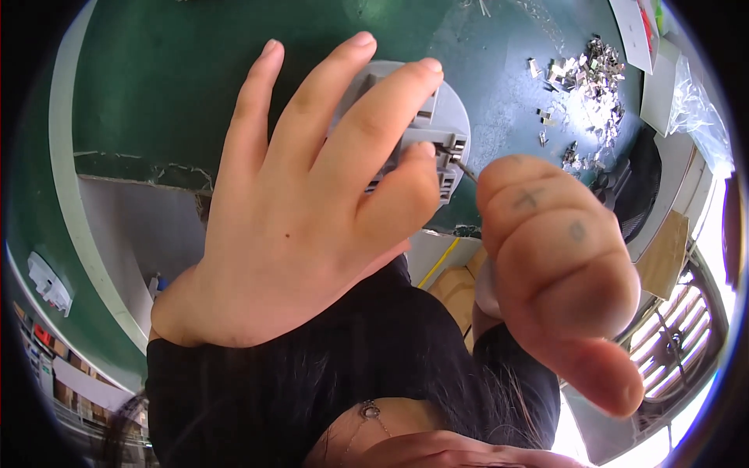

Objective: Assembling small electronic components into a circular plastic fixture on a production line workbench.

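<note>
A round grey plastic part (460,105) with moulded slots lies on the green tabletop, mostly covered by my left hand (304,179). That hand is open, its fingers stretched and spread over the part. Its thumb tip rests by a slot on the part's right side, and the index fingertip reaches the far rim. My right hand (558,249) is closed around a tool with a thin metal shaft (466,169); the handle is hidden in the fist. The shaft points into the slot beside my left thumb, where small metal pieces (449,148) show.
Small shiny metal clips (589,86) lie heaped at the far right of the green table (179,86). Beside them are a black mesh item (636,187) and clear plastic wrap (694,109). A fan grille (675,343) stands at right. The table's near edge is chipped.
</note>
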The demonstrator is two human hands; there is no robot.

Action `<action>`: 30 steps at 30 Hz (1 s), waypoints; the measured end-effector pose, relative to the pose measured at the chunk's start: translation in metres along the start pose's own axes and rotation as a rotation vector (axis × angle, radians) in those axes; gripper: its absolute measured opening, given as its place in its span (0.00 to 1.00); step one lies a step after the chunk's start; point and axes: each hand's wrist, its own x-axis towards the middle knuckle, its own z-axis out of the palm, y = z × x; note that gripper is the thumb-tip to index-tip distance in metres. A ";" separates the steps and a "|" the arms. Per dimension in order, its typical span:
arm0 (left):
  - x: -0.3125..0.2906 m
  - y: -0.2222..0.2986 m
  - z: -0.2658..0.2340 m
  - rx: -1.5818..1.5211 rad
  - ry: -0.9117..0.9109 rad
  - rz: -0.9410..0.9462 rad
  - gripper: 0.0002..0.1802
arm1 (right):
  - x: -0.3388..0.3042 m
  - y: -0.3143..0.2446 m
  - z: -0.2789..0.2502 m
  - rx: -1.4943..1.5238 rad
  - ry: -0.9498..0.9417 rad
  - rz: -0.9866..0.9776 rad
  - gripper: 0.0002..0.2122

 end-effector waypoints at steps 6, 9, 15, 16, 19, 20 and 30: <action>0.003 0.001 -0.009 -0.035 -0.055 -0.004 0.46 | -0.001 0.005 0.008 0.054 0.228 0.005 0.29; 0.008 0.001 -0.008 -0.043 -0.039 0.020 0.46 | 0.010 -0.012 -0.001 0.098 0.216 0.038 0.29; 0.013 -0.003 -0.007 -0.051 -0.042 0.025 0.45 | 0.036 -0.008 -0.016 0.108 0.143 0.303 0.30; 0.014 -0.004 -0.007 -0.047 -0.035 0.026 0.45 | 0.041 -0.005 -0.019 0.112 0.120 0.358 0.30; 0.010 -0.002 -0.011 0.006 -0.021 -0.002 0.44 | 0.049 -0.004 -0.016 0.155 0.049 0.437 0.30; 0.008 0.005 -0.010 0.030 -0.006 -0.008 0.44 | 0.042 -0.014 -0.011 0.194 0.183 0.331 0.29; -0.124 -0.122 -0.125 0.553 0.544 -0.730 0.47 | -0.034 -0.034 -0.026 0.368 0.602 -0.020 0.22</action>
